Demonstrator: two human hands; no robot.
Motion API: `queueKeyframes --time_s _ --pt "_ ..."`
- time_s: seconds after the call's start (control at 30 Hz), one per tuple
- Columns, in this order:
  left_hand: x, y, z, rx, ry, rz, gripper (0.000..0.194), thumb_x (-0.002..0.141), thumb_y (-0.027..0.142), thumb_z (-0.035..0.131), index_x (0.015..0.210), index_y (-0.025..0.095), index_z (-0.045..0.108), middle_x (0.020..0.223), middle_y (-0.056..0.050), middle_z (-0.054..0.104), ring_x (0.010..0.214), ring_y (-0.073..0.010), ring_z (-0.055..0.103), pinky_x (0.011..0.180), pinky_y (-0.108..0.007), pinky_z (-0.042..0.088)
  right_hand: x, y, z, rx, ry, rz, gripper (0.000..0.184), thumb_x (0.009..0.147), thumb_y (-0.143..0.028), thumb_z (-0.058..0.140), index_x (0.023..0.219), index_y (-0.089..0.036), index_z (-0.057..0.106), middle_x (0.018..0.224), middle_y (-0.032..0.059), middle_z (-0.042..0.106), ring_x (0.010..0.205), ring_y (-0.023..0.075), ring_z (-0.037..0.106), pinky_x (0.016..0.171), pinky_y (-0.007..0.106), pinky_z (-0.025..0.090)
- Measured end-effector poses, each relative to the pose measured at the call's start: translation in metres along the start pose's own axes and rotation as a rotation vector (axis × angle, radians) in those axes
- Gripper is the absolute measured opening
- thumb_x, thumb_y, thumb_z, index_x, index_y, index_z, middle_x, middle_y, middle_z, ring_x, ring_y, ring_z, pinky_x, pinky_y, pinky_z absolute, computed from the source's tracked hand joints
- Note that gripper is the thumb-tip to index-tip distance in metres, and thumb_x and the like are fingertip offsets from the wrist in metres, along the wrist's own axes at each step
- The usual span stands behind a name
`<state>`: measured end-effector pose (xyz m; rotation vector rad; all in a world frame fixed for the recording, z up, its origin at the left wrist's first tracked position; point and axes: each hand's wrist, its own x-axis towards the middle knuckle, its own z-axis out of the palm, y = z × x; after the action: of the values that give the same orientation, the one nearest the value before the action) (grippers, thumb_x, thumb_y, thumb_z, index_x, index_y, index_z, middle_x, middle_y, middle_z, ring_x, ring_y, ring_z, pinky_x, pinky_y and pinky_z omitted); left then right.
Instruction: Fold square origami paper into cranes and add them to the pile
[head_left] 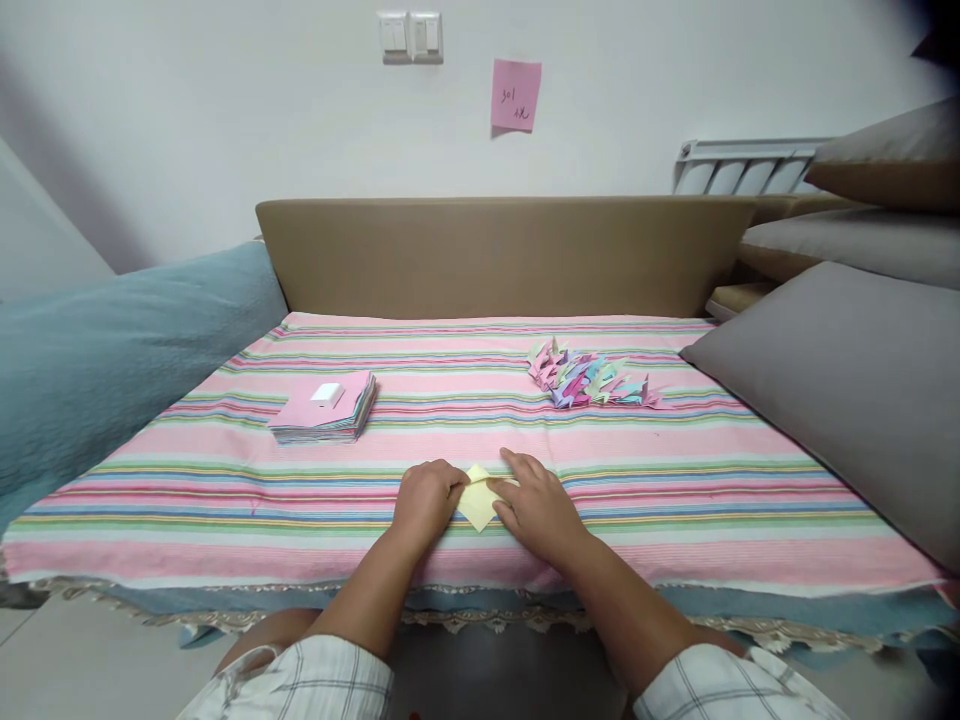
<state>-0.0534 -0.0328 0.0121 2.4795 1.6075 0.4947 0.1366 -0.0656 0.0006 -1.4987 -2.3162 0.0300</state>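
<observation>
A small pale yellow sheet of origami paper [478, 507] lies on the striped cloth [465, 380], turned as a diamond with a fold across its upper part. My left hand [429, 497] pinches the paper's left side, its fingers curled together. On the other side, my right hand [538, 503] rests with thumb and fingers spread at the right corner and along the fold. Part of the paper is covered by the fingers of both hands.
A stack of coloured paper [322, 432] with a small white block [328, 395] on top sits at the left. Several folded paper cranes [589, 380] are heaped at the back right. Grey cushions [840, 370] border the right side, a blue-covered armrest [150, 340] the left.
</observation>
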Motion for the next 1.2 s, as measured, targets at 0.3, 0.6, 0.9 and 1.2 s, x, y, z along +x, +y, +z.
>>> queueKeyframes --time_s 0.3,0.6,0.9,1.2 --pt "-0.001 0.000 0.000 0.036 0.022 0.075 0.019 0.081 0.021 0.053 0.084 0.024 0.071 0.081 -0.005 0.067 0.079 -0.0192 0.059 0.072 -0.031 0.039 -0.002 0.002 -0.001 0.151 0.112 0.004 0.013 0.078 -0.026 0.060 0.089 -0.024 0.065 0.112 0.0058 0.058 0.104 0.0234 0.048 0.090 0.039 0.035" --pt "-0.008 0.013 0.014 -0.080 0.186 0.332 0.031 0.076 0.006 0.048 0.100 0.021 0.062 0.119 -0.006 0.061 0.109 -0.0196 0.052 0.101 -0.041 0.032 -0.003 0.006 0.006 0.224 0.082 0.071 0.013 0.077 -0.028 0.062 0.089 -0.023 0.064 0.104 0.0042 0.059 0.098 0.0215 0.050 0.086 0.036 0.038" --pt "-0.011 0.021 0.022 0.011 0.172 0.341 0.016 0.085 0.024 0.051 0.083 0.024 0.067 0.117 -0.006 0.062 0.104 -0.0206 0.054 0.099 -0.049 0.031 -0.004 0.018 0.001 0.441 0.119 0.065 0.017 0.085 -0.024 0.046 0.090 -0.020 0.062 0.095 0.0060 0.060 0.091 0.0188 0.054 0.082 0.032 0.042" --pt "-0.012 0.024 0.023 0.006 0.184 0.338 0.016 0.084 0.021 0.052 0.083 0.027 0.067 0.117 -0.005 0.062 0.105 -0.0201 0.052 0.103 -0.052 0.024 -0.002 0.032 -0.001 0.622 0.058 0.140 0.013 0.078 -0.030 0.057 0.082 -0.020 0.065 0.100 0.0058 0.059 0.094 0.0183 0.056 0.078 0.029 0.047"
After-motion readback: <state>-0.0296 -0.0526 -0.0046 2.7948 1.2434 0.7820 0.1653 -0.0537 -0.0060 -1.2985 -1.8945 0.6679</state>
